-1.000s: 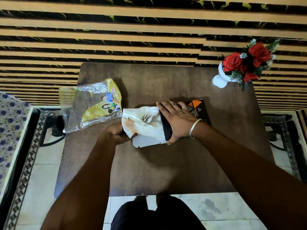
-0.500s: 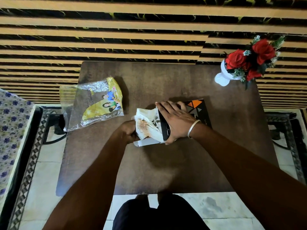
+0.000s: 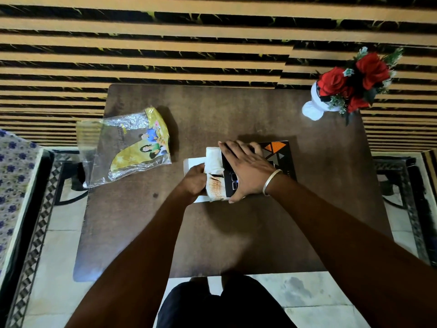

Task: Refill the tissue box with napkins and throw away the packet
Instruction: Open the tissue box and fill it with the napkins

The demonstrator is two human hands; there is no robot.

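pressing a thick stack of white paper napkins with orange-printed edges (image 3: 214, 183) into the open left end of the black cardboard tissue box with orange and grey triangles (image 3: 280, 153), the left hand (image 3: 195, 183) has its fingers curled against the stack's outer end; whether they pinch the paper or only push it cannot be told. the right hand (image 3: 248, 171) lies flat on the box top, fingers spread and straight, thumb hooked over the near edge, holding the box down rather than gripping it.

contents: part of the stack is inside the box mouth, part still bulges outside, upper portion rounded and crumpled. how deep it reaches is hidden under the right hand. a white end flap (image 3: 195, 163) of the box lies open on the table under and beside the left hand.

the clear plastic packet with yellow printed panel (image 3: 127, 147) lies flat and slack near the left edge of the dark brown wooden table (image 3: 236, 237), well apart from the box; it looks empty.

progress, as judged: packet emptied, refill mid-way. left to do: seat the napkins fully, close the flap, discard the packet. no bin in view.

a white vase of red artificial roses (image 3: 343, 88) stands at the far right corner, clear of the work.
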